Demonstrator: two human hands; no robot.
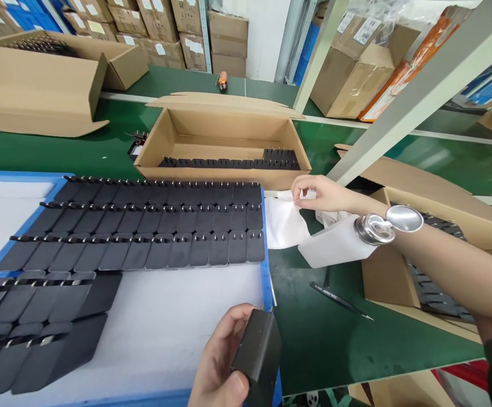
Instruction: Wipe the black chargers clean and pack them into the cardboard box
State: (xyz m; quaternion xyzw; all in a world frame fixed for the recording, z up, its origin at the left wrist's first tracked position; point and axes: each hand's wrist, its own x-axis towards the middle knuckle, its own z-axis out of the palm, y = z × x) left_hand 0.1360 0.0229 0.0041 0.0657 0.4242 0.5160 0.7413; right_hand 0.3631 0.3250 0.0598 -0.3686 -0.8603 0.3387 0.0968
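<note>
My left hand (pixel 223 364) grips a black box-shaped part (pixel 257 347) by its sides, over the front right corner of the white blue-edged tray (pixel 186 322). Farther back, my right hand (pixel 320 192) has its fingertips pinched on a white cloth (pixel 284 220) that lies on the green table. Just below my right forearm, a white bottle with a metal cap (pixel 335 246) appears tilted. Several rows of flat black parts with metal tips (pixel 156 223) fill the tray's back half, and more black parts (pixel 38 328) stand at its front left.
Behind the tray is an open cardboard box (pixel 224 175) holding black parts. Black tweezers (pixel 339 299) lie on the green table (pixel 314 345). Another open box (pixel 390 282) sits at the right, below my forearm. A slanted pale post (pixel 411 107) rises at the back right.
</note>
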